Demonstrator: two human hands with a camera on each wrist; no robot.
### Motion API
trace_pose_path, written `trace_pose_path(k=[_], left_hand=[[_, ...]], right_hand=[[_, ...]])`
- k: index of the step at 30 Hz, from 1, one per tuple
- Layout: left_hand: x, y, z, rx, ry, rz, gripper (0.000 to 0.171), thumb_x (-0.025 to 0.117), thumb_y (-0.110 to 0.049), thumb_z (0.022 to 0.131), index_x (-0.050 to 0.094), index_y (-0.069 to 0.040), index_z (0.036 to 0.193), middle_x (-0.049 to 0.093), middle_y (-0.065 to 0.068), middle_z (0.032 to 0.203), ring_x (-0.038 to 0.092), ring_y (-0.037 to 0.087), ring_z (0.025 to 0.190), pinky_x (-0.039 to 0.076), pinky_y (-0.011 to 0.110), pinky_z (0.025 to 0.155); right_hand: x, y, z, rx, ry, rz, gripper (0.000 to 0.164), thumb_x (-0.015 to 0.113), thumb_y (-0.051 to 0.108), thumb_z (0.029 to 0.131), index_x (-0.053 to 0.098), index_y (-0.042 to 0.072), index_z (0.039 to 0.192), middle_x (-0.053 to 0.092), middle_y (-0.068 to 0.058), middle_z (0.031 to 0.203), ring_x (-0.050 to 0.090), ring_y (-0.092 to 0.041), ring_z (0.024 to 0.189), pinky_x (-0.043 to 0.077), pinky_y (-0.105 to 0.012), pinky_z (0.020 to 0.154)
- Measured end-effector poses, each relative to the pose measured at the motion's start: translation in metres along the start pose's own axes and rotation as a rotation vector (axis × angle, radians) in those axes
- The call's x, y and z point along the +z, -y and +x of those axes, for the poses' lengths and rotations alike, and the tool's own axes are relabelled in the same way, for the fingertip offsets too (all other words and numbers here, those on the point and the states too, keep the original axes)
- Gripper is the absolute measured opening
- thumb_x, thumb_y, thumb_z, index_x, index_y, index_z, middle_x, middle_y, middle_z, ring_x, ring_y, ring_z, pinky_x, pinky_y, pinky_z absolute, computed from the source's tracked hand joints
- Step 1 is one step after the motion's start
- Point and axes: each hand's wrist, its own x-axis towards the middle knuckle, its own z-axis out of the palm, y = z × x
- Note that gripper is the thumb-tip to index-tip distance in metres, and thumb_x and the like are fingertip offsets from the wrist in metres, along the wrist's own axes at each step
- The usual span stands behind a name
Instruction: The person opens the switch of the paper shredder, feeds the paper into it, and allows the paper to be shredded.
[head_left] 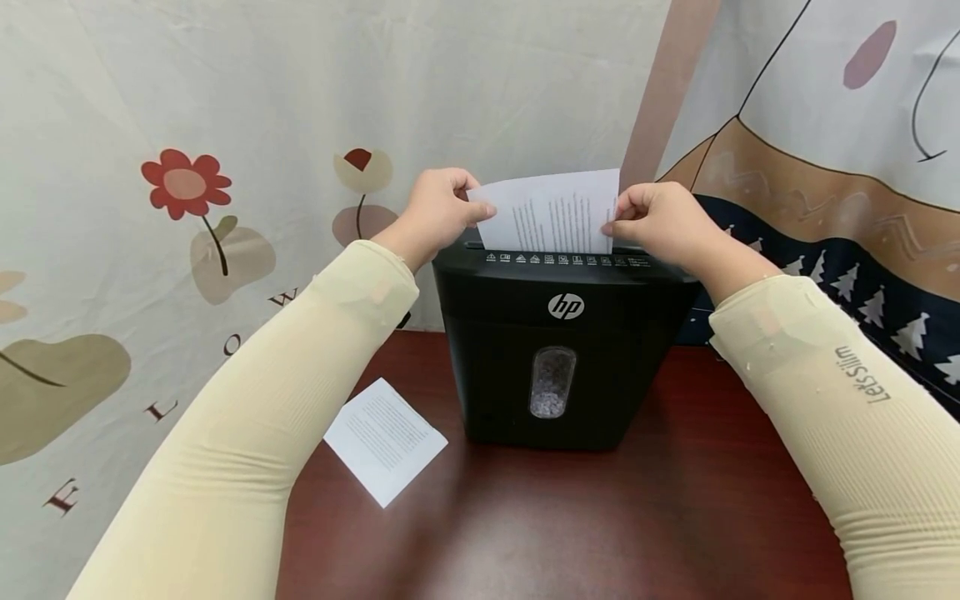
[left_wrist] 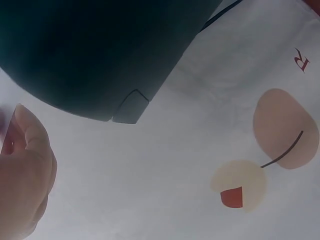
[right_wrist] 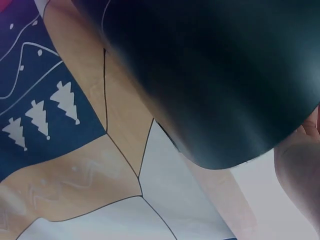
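A printed sheet of paper (head_left: 551,212) stands upright with its lower edge in the top slot of a black HP paper shredder (head_left: 495,358). My left hand (head_left: 441,208) pinches the sheet's left edge between thumb and fingers. At the opposite edge, the thumb and fingers of my right hand (head_left: 660,218) pinch it too. Both hands are just above the shredder's top. In the left wrist view only part of the left hand (left_wrist: 27,175) shows, beside the dark shredder body (left_wrist: 100,55). The right wrist view shows a bit of the right hand (right_wrist: 300,167) beyond the shredder.
Another printed sheet (head_left: 386,442) lies flat on the dark red table (head_left: 555,525), left of the shredder. Shreds show through the shredder's clear window (head_left: 552,383). A patterned curtain (head_left: 285,100) hangs close behind.
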Motion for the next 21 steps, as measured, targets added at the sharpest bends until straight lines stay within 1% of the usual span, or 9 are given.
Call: trace_pose_path(k=[5,11,13,18,21], left_hand=[[0.000,0.004,0.000,0.002,0.018,0.005,0.009,0.066,-0.011,0.092,0.060,-0.004,0.093,0.052,0.003,0.082,0.053,0.017,0.080,0.041,0.027,0.067],[0.001,0.007,-0.003,0.015,0.029,0.039,0.009,0.066,-0.012,0.092,0.061,-0.004,0.092,0.055,0.005,0.081,0.052,0.018,0.077,0.043,0.029,0.069],[0.002,0.008,-0.003,0.013,0.034,0.063,0.010,0.066,-0.012,0.092,0.061,-0.004,0.092,0.055,0.005,0.084,0.052,0.019,0.080,0.043,0.029,0.070],[0.004,0.011,-0.003,0.020,0.058,0.156,0.009,0.066,-0.011,0.092,0.061,-0.004,0.089,0.058,0.007,0.094,0.051,0.020,0.089,0.043,0.030,0.074],[0.006,0.012,-0.002,0.033,0.073,0.200,0.010,0.066,-0.010,0.091,0.061,-0.003,0.086,0.059,0.009,0.095,0.051,0.022,0.091,0.043,0.032,0.076]], right_hand=[[0.002,-0.001,-0.001,0.010,0.006,0.009,0.014,0.066,0.014,0.091,0.062,0.002,0.085,0.067,-0.013,0.093,0.053,-0.021,0.084,0.040,-0.024,0.068],[0.005,0.000,0.000,0.016,0.016,0.006,0.014,0.065,0.013,0.091,0.062,0.000,0.086,0.068,-0.018,0.102,0.057,-0.024,0.089,0.041,-0.023,0.069],[0.005,0.000,0.000,0.013,0.014,0.004,0.014,0.066,0.013,0.091,0.063,0.001,0.085,0.068,-0.017,0.100,0.057,-0.023,0.088,0.041,-0.023,0.069],[0.006,0.000,0.000,-0.002,0.005,0.001,0.013,0.067,0.012,0.089,0.062,0.003,0.082,0.066,-0.009,0.085,0.052,-0.019,0.080,0.038,-0.023,0.066],[0.007,0.000,0.000,-0.007,0.006,0.000,0.011,0.066,0.012,0.089,0.064,0.002,0.085,0.065,-0.009,0.084,0.051,-0.018,0.078,0.039,-0.025,0.067]])
